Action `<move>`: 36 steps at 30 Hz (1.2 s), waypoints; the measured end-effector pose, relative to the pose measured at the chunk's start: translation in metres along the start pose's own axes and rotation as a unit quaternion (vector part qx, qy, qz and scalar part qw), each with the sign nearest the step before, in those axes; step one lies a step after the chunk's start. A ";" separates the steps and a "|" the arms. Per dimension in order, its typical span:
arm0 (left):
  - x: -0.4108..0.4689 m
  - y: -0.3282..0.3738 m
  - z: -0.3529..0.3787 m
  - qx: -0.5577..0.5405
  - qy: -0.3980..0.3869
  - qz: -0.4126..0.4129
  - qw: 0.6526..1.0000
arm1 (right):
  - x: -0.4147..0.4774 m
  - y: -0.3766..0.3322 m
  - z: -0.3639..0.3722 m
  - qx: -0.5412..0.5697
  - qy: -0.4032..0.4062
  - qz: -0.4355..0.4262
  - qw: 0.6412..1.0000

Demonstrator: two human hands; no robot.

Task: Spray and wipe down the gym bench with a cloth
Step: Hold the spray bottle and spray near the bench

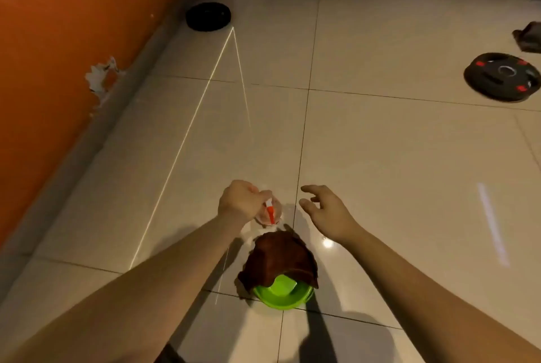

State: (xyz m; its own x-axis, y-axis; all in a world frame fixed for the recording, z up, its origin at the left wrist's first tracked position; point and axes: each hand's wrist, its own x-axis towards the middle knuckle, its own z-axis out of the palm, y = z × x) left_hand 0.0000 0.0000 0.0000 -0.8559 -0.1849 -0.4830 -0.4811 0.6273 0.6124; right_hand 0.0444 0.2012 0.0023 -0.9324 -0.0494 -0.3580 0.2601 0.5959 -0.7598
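Far left, orange wall with chipped paint; near its base, a black disc flat on the tiled floor. Near centre, left hand curled round the top of a clear spray bottle with orange trigger. Closer in, brown cloth draped over a green basin. Right hand beside the bottle, fingers spread, holding nothing. Far right, red-marked weight plate.
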 end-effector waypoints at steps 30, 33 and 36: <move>-0.162 0.169 -0.172 0.178 -0.096 0.323 0.924 | -0.113 -0.155 -0.121 0.096 -0.010 -0.030 0.995; -0.222 0.239 -0.221 0.169 -0.151 0.294 0.928 | -0.168 -0.218 -0.182 0.111 -0.005 -0.037 0.993; -0.284 0.320 -0.273 0.145 -0.215 0.317 0.912 | -0.225 -0.286 -0.250 0.125 -0.003 -0.039 0.991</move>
State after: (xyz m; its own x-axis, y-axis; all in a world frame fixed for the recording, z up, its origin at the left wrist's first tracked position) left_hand 0.0373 0.0468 0.5048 -0.7613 0.5592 -0.3283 0.2083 0.6903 0.6929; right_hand 0.1175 0.2424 0.4359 -0.9509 -0.0919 -0.2955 0.2424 0.3722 -0.8959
